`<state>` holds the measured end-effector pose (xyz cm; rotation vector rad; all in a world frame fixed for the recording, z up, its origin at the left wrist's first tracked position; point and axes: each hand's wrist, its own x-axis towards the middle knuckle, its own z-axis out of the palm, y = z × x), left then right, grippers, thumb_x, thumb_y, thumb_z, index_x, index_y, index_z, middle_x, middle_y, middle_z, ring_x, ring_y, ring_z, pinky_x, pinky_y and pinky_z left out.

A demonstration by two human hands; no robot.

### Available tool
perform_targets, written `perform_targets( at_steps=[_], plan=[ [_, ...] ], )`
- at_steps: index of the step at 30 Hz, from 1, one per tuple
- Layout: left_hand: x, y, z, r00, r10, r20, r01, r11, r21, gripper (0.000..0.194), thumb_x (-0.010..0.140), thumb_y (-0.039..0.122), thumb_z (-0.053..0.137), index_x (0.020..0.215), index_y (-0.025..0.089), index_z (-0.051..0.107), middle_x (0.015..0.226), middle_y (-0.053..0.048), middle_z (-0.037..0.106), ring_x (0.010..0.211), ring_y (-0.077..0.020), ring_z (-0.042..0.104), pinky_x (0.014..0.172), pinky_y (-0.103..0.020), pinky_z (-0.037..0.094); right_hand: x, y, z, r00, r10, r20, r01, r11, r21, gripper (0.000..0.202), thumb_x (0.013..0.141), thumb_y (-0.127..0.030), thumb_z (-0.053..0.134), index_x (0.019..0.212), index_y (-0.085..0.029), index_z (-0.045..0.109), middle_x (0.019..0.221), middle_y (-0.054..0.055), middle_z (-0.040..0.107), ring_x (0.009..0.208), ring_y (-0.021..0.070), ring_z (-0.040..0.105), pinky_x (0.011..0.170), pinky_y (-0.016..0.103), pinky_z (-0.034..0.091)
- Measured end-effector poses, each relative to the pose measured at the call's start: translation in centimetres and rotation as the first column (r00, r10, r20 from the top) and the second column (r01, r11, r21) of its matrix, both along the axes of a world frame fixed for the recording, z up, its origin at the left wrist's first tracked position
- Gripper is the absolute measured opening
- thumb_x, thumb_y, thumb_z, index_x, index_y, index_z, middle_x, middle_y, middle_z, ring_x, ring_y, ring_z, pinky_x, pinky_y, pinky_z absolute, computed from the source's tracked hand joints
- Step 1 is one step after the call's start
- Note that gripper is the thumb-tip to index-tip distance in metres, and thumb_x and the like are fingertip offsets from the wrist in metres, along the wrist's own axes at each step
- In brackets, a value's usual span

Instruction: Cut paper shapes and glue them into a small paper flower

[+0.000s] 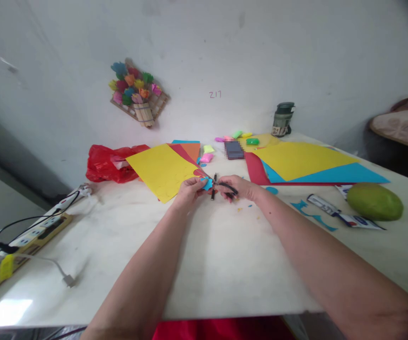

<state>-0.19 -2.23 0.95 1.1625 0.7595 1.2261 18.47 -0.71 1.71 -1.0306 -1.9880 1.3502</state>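
Note:
Near the middle of the table, my left hand (190, 190) pinches a small blue paper piece (207, 183) with a notched edge. My right hand (238, 186) is closed around the black handles of a pair of scissors (230, 188). The blades point left, at the blue piece; whether they are cutting into it I cannot tell. Just behind lie red paper pieces (199, 173). A dark pen-like stick (213, 193) lies beneath the scissors, partly hidden. Small paper scraps (239, 209) are scattered close to my right hand.
Yellow sheets (161, 170) lie at left, beside a red plastic bag (108, 163). More coloured sheets (306, 160) are stacked at right. Glue tubes (360, 220), a green fruit (375, 201) and blue offcuts (313, 216) lie nearer. A power strip (37, 231) runs along the left edge.

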Motion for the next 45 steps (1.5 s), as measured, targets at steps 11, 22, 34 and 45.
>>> perform_targets(
  at_steps=[11, 22, 34, 45],
  plan=[
    [0.1, -0.2, 0.2, 0.999, 0.035, 0.01, -0.035, 0.999, -0.015, 0.021, 0.062, 0.028, 0.069, 0.06, 0.013, 0.054, 0.065, -0.001, 0.063, 0.06, -0.0119, 0.06, 0.067, -0.028, 0.047, -0.3, 0.1, -0.3, 0.999, -0.02, -0.03, 0.019, 0.999, -0.026, 0.032, 0.069, -0.046, 0.058, 0.077, -0.015, 0.052, 0.053, -0.003, 0.055, 0.035, 0.0061, 0.048, 0.029, 0.015, 0.027],
    [0.2, -0.2, 0.2, 0.998, 0.056, 0.012, -0.055, 0.998, -0.024, 0.022, 0.061, 0.03, 0.069, 0.059, 0.013, 0.054, 0.066, -0.003, 0.064, 0.062, -0.0141, 0.061, 0.068, -0.03, 0.048, -0.6, 0.1, -0.4, 0.998, -0.02, -0.054, 0.018, 0.999, -0.039, 0.035, 0.068, -0.047, 0.059, 0.08, -0.015, 0.053, 0.051, -0.004, 0.053, 0.034, 0.0058, 0.047, 0.029, 0.016, 0.028],
    [0.2, -0.2, 0.3, 0.996, 0.083, 0.025, -0.082, 0.996, -0.038, 0.023, 0.059, 0.028, 0.07, 0.06, 0.013, 0.053, 0.069, -0.004, 0.065, 0.067, -0.0155, 0.062, 0.07, -0.032, 0.048, -0.9, -0.4, 0.1, 0.996, -0.048, -0.07, 0.045, 0.998, -0.041, 0.034, 0.063, -0.043, 0.066, 0.073, -0.015, 0.051, 0.048, -0.005, 0.051, 0.033, 0.0046, 0.044, 0.029, 0.015, 0.029],
    [0.1, -0.1, 0.3, 0.996, 0.083, 0.032, -0.082, 0.996, -0.028, 0.025, 0.06, 0.03, 0.07, 0.059, 0.013, 0.052, 0.071, -0.006, 0.065, 0.071, -0.0176, 0.063, 0.071, -0.033, 0.049, -0.9, -0.5, 0.2, 0.997, -0.042, -0.062, 0.04, 0.998, -0.041, 0.032, 0.064, -0.041, 0.065, 0.074, -0.015, 0.05, 0.049, -0.005, 0.052, 0.033, 0.0051, 0.045, 0.029, 0.015, 0.028]
  ],
)
